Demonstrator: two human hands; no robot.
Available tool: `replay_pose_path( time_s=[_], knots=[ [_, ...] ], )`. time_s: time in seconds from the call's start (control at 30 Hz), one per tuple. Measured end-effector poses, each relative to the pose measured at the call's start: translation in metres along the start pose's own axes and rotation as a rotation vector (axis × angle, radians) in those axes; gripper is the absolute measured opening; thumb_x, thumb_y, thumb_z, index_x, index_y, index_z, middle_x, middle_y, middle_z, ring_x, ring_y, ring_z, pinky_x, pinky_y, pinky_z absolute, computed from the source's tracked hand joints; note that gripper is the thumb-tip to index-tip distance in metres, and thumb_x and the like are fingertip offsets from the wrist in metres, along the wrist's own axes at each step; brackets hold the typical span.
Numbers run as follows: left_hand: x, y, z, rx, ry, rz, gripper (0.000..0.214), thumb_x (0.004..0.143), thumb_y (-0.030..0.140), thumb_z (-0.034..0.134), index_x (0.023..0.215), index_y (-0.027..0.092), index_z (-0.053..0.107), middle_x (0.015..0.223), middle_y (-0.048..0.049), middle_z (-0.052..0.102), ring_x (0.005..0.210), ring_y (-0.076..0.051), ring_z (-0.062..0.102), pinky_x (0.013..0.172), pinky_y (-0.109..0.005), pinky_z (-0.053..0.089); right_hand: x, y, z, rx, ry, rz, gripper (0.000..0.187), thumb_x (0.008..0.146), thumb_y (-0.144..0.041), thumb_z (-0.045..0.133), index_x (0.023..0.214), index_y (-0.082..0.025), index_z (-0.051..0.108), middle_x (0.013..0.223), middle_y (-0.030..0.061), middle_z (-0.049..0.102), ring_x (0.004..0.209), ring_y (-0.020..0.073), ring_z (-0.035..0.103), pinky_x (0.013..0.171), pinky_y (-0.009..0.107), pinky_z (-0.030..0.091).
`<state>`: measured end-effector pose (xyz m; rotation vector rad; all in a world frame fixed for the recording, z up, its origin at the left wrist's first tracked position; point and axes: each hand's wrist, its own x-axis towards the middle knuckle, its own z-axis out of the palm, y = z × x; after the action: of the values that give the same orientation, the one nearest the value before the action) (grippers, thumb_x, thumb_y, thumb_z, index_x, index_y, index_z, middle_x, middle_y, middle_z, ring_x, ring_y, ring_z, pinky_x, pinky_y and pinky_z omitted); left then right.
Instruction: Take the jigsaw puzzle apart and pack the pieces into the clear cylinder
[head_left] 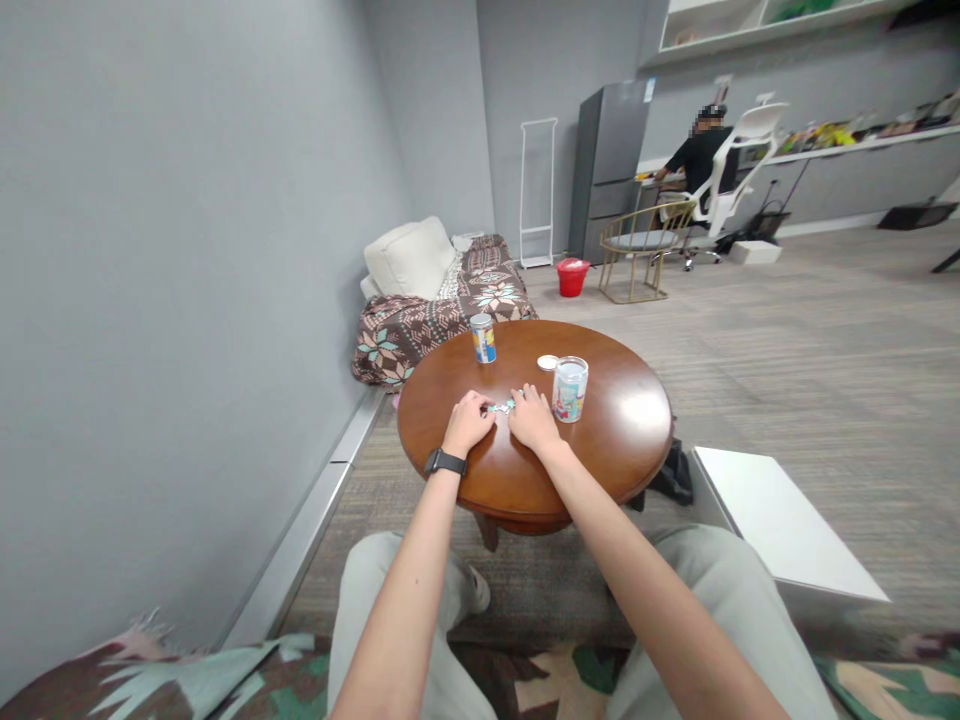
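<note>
Several small teal-and-white pieces (503, 407), shaped like jigsaw puzzle pieces, lie on the round brown table (517, 480) between my hands. My left hand (469, 420), with a dark watch on its wrist, has its fingers curled on the left end of these pieces, pinching one. From the other side, my right hand (533, 418) rests palm down, its fingers stretched out and touching the right end. Close beside the right hand stands a lidless can (568, 392) with a printed label. Its likely lid, a white disc (548, 362), lies flat behind.
A closed blue-and-yellow can (484, 339) stands toward the table's far left. Beyond are a patterned couch (480, 285), a red bucket (572, 278) and a gold-framed chair (643, 245). Another person (705, 155) sits at the far counter. A white box (780, 520) is on the floor at right.
</note>
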<state>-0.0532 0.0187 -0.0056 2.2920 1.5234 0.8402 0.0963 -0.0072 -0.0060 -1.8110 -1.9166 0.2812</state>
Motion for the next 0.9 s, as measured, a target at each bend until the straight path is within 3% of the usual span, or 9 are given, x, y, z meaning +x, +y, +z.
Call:
replay_pose_path(
  time_s=[0.13, 0.23, 0.43, 0.7, 0.9],
  knots=[
    [0.000, -0.001, 0.000, 0.018, 0.013, -0.009, 0.016, 0.080, 0.014, 0.060, 0.092, 0.017, 0.071, 0.095, -0.0053, 0.064, 0.083, -0.016, 0.062, 0.086, -0.029, 0.050, 0.000, 0.001, -0.006, 0.044, -0.099, -0.093, 0.051, 0.089, -0.009, 0.036, 0.137, -0.008, 0.051, 0.152, 0.0158, 0.044, 0.145, 0.0264, 0.035, 0.120, 0.049, 0.021],
    [0.000, -0.001, 0.001, 0.025, 0.023, -0.004, 0.016, 0.080, 0.014, 0.061, 0.092, 0.017, 0.070, 0.093, -0.0049, 0.062, 0.082, -0.016, 0.061, 0.084, -0.029, 0.050, 0.001, 0.004, -0.007, 0.105, -0.092, -0.130, 0.051, 0.087, -0.011, 0.042, 0.137, -0.010, 0.051, 0.147, 0.0146, 0.051, 0.142, 0.0264, 0.039, 0.120, 0.049, 0.022],
    [0.001, -0.006, 0.004, 0.000, 0.049, 0.001, 0.009, 0.079, 0.014, 0.062, 0.084, 0.018, 0.068, 0.089, -0.0037, 0.060, 0.079, -0.016, 0.060, 0.082, -0.030, 0.050, 0.003, 0.010, -0.004, 0.174, 0.014, -0.219, 0.036, 0.086, -0.011, 0.051, 0.118, -0.015, 0.065, 0.122, 0.0122, 0.067, 0.114, 0.0222, 0.061, 0.104, 0.034, 0.043],
    [0.003, -0.014, 0.008, -0.064, 0.073, 0.029, 0.008, 0.085, 0.015, 0.062, 0.091, 0.018, 0.065, 0.093, -0.0047, 0.063, 0.080, -0.017, 0.061, 0.085, -0.032, 0.050, 0.009, 0.017, 0.005, 0.215, 0.078, -0.252, 0.023, 0.086, -0.010, 0.055, 0.103, -0.017, 0.069, 0.106, 0.0097, 0.069, 0.100, 0.0213, 0.060, 0.095, 0.035, 0.046],
    [0.005, -0.015, 0.008, -0.125, 0.092, 0.017, 0.015, 0.084, 0.010, 0.062, 0.097, 0.018, 0.063, 0.101, -0.0071, 0.068, 0.083, -0.017, 0.063, 0.088, -0.034, 0.050, 0.008, 0.017, 0.005, 0.221, 0.100, -0.250, 0.023, 0.084, -0.010, 0.057, 0.102, -0.018, 0.069, 0.105, 0.0089, 0.068, 0.100, 0.0216, 0.059, 0.093, 0.036, 0.047]
  ],
)
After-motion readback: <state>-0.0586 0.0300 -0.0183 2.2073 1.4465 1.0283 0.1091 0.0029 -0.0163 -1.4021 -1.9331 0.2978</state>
